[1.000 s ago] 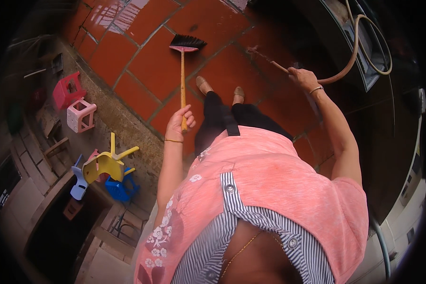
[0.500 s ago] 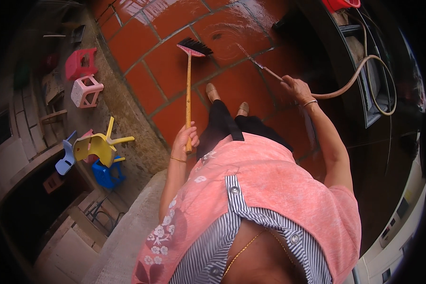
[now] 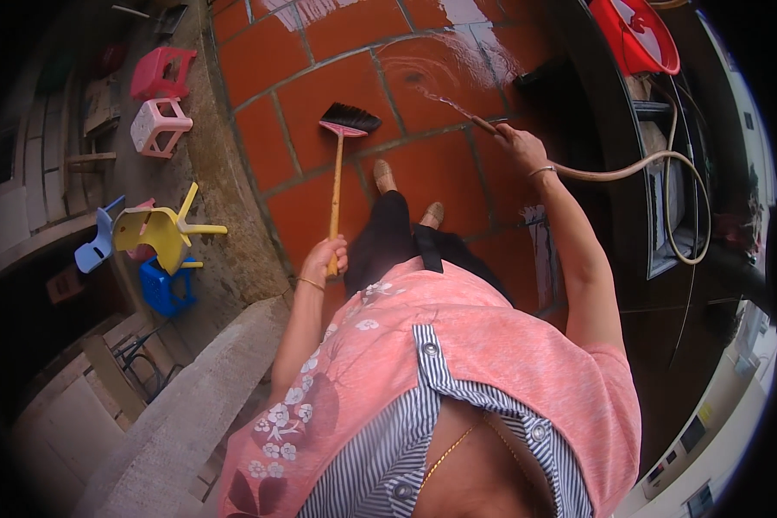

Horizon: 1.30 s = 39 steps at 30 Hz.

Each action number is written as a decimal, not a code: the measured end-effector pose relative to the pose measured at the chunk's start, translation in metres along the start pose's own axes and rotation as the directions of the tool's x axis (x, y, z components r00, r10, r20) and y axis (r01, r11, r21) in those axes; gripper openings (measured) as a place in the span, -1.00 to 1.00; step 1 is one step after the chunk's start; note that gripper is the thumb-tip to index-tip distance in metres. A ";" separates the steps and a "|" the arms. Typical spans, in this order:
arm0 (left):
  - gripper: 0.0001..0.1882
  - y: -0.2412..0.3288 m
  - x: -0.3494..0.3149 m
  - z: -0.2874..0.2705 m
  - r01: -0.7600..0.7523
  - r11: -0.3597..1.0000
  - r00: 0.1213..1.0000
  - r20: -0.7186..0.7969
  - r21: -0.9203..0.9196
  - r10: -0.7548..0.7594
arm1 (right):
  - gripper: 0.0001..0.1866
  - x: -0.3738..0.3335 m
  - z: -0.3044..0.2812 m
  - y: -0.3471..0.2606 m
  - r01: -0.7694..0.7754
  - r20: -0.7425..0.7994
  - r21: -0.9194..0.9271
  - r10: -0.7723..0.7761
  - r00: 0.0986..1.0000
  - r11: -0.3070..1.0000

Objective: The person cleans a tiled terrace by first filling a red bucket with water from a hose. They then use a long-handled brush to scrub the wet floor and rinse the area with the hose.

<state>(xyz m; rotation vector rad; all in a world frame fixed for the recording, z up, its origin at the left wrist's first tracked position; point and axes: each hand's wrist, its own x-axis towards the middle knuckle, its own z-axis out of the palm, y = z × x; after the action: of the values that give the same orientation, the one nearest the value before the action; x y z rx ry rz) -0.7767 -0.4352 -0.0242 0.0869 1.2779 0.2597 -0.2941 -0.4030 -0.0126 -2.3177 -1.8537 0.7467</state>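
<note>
My left hand (image 3: 324, 257) is wrapped round the lower end of a wooden handle, which belongs to a broom (image 3: 337, 186) with a pink head and dark bristles. Its bristles point away from me, over the red tiles ahead of my feet. In my right hand (image 3: 524, 147) is a beige hose (image 3: 609, 175), gripped near its end. Water (image 3: 445, 100) streams from it onto the tiled floor (image 3: 324, 95), where ripples spread over a wet, shiny patch. The hose runs off to the right and loops beside a dark-framed unit.
Along the left, small plastic stools, one red (image 3: 164, 73) and one pink (image 3: 161, 128), stand past a concrete edge (image 3: 224, 147). Nearer lie a yellow chair (image 3: 151, 235) and a blue stool (image 3: 166, 285). A red basin (image 3: 634, 36) sits at the upper right.
The view has shifted, bringing more of the red basin into sight. The broom head has turned slightly, and the hose end and its stream have moved a little. Both hands keep their hold.
</note>
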 end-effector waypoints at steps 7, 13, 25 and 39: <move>-0.81 0.001 0.000 -0.011 0.014 0.997 0.999 -0.040 0.080 -0.010 | -0.79 0.038 0.021 0.004 0.049 0.038 -0.064 -0.046 0.998 0.997; -0.77 0.003 -0.002 -0.018 -0.018 0.996 0.997 -0.072 0.087 0.025 | -0.75 0.044 0.006 -0.011 0.027 0.128 -0.019 -0.025 0.992 0.999; -0.76 0.009 -0.016 -0.007 0.014 0.987 0.991 -0.134 0.163 0.008 | -0.72 0.076 -0.010 -0.028 0.106 0.233 0.036 -0.111 0.966 0.994; -0.63 -0.025 -0.032 0.002 -0.052 0.996 0.992 -0.112 0.071 0.060 | -0.64 0.068 -0.044 -0.064 -0.137 0.466 0.379 -0.061 0.882 0.915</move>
<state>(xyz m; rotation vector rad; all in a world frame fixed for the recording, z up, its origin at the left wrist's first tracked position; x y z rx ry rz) -0.7798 -0.4674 0.0011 0.1687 1.3996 0.2727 -0.3227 -0.3120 0.0271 -2.0264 -1.5874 1.6484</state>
